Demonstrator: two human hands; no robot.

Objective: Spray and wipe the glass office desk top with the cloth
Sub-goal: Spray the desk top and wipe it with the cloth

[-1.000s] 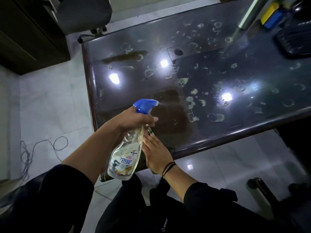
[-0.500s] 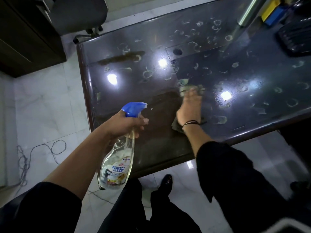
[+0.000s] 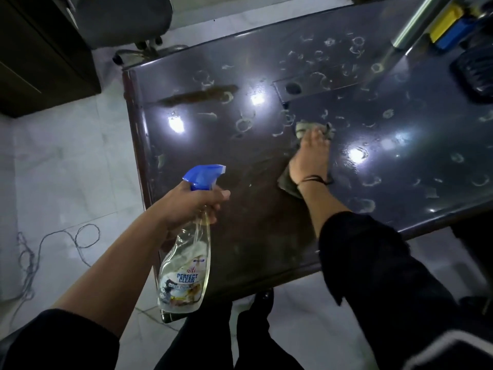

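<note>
The dark glass desk top (image 3: 213, 145) fills the middle and right of the view, dotted with pale ring-shaped spray marks. My left hand (image 3: 186, 206) grips the neck of a clear spray bottle (image 3: 184, 265) with a blue trigger head, held above the desk's near-left corner. My right hand (image 3: 310, 153) lies flat with straight fingers on a grey-green cloth (image 3: 302, 128), pressing it onto the glass near the middle. The cloth shows beyond my fingertips and beside my wrist; the rest is under my palm.
A grey office chair (image 3: 120, 20) stands beyond the desk's far-left corner, beside a dark cabinet (image 3: 40, 62). A black keyboard (image 3: 477, 70), a metal pole (image 3: 416, 25) and a yellow-and-blue object (image 3: 448, 25) sit at the far right. A loose cable (image 3: 53, 244) lies on the tiled floor.
My right hand went from the desk's near edge onto the glass with the cloth and has slid it farther away. My left hand stopped spraying and lowered the bottle slightly.
</note>
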